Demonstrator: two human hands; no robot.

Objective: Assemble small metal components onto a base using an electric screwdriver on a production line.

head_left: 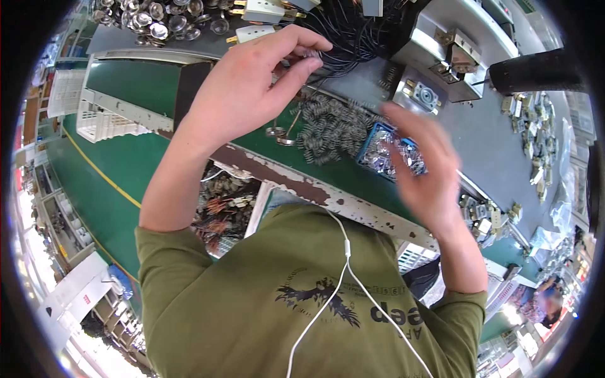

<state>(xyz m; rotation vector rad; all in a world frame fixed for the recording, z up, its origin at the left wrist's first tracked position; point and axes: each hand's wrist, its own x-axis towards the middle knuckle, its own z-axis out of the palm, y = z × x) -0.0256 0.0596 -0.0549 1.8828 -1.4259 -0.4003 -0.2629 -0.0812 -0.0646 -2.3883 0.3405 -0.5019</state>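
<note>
My left hand [249,85] is raised over the bench at the edge of a bundle of black wires [353,38]. Its thumb and fingers close in a pinch, with a small shiny bit between them that I cannot make out. My right hand [428,167], smeared by motion, hovers over the right side of a blue tray [367,143] of small shiny metal parts. Left of that tray lies a heap of coil springs [331,129]. Two round metal pieces with thin stems [285,141] sit beside the heap, below my left wrist.
A metal fixture [457,53] stands at the back right, beside a plate with a round socket [423,96]. A dark cylinder [535,72] juts in from the right. Round metal cups [157,19] and white plugs [252,33] lie at the back left. The bench's front edge [302,189] has chipped paint.
</note>
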